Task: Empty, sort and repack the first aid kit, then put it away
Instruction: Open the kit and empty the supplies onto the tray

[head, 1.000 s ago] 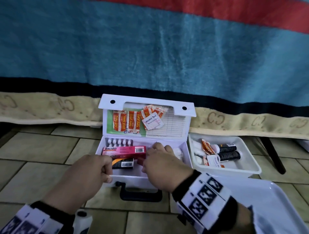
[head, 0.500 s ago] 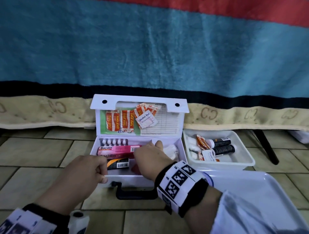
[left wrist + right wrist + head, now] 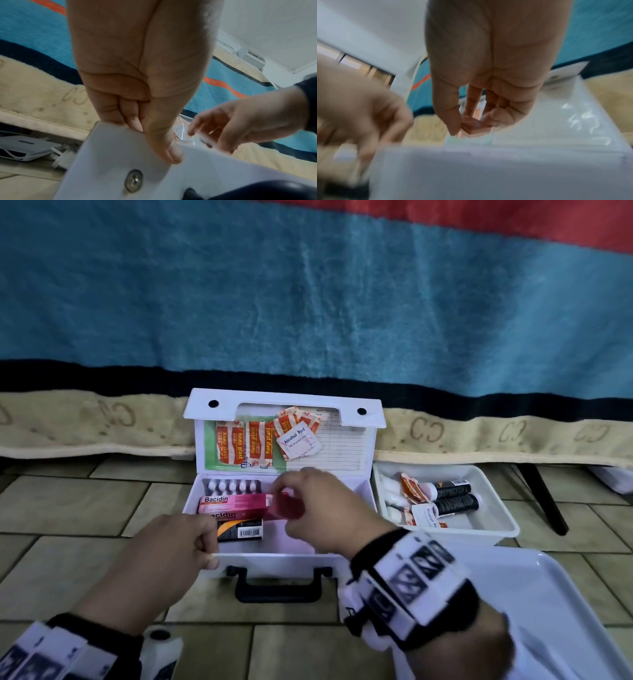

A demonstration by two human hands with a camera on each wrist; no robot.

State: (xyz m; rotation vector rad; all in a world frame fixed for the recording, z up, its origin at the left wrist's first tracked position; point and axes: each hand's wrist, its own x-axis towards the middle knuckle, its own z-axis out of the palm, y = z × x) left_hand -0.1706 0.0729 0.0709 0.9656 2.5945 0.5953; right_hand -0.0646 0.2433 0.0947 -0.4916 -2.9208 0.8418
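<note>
White hard plastic, the open first aid case [image 3: 274, 559] sits on the tiled floor, its front rim pinched by the left hand [image 3: 174, 546], thumb on the outer wall. Just above the case's middle, the right hand [image 3: 329, 508] curls thumb and fingertips round a small red object [image 3: 289, 506], blurred and unidentifiable; it looks light and stiff, best held by its edges. Pink Bacidin cartons [image 3: 236, 503] lie inside the case, at its left. The right hand hides the case's right compartment.
</note>
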